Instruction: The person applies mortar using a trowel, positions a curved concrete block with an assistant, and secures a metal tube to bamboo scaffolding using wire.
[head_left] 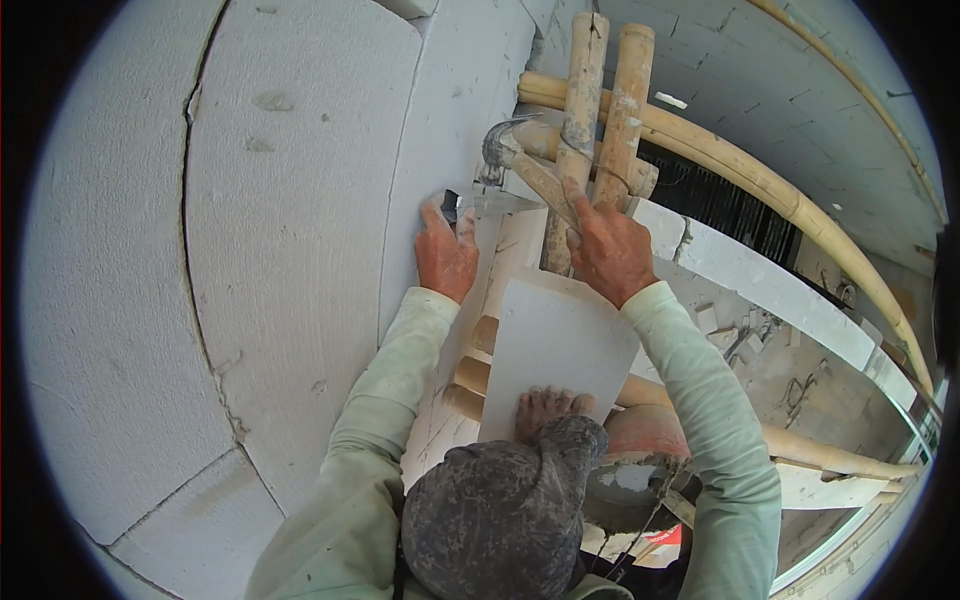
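Nearest the camera, dark mottled cloth (500, 515) is noted, probably drawn over a bent knee, with bare toes (550, 403) set on a pale block (560, 330) just beyond it. Small dark piece (452, 205) is located near the block wall (300, 200), pinched between thumb and forefinger of the left hand (447, 258); whether the wall is touched by it cannot be told. Hammer (540, 182) is gripped by its handle in the right hand (612, 248), fingers curled round and forefinger apparently extended; its metal head is held near the piece but apart from it. Step in hand is judged to be the positioning of the piece for fixing, no contact by the hammer being seen. For the next move, a steady pinch is judged to be called for, with the hammer face lined up and the fingertips kept clear before any blow is given. Farther out, paired upright bamboo poles (625, 100) are seen behind the hammer; a reddish bucket (645, 432) with grey contents is partly hidden by the right sleeve (700, 400), and broken fragments (706, 318) are scattered beyond
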